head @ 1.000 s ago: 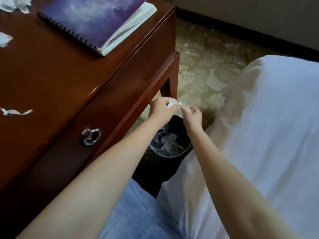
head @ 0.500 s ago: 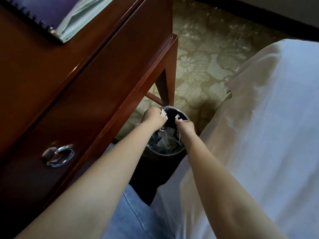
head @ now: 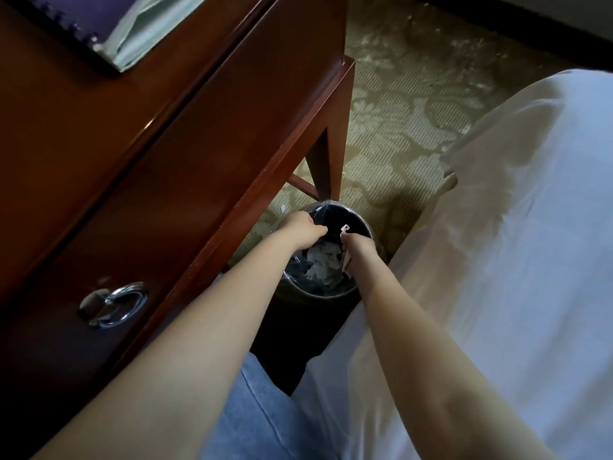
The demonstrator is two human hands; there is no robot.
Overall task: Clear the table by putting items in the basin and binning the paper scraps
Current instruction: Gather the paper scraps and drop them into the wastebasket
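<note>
Binning of paper is the step in hand, and I judge the task only partly done. Both hands hang over the mouth of the lined waste bin [head: 363,224], which stands on the carpet [head: 398,111] by the bench [head: 166,144] leg. Directly below the fingers, a heap of crumpled paper scraps [head: 323,267] already lies inside it. The left hand [head: 302,230] has its fingers curled down into the opening, and I cannot tell whether they hold anything. The right hand [head: 360,250] is curled too, and appears to pinch a small white scrap [head: 345,228] at its fingertips; a pale strip also shows under its palm, though the dim light makes this uncertain. Just beyond the left fingers, outside the rim, one stray bit [head: 283,208] lies on the carpet and would need picking up. Well up and to the left of the fingers, a spiral notebook [head: 126,44] lies on the bench, so at least that item is left for the basin. No basin is in view, and most of the bench top is out of frame, so how much else is left there cannot be judged.
</note>
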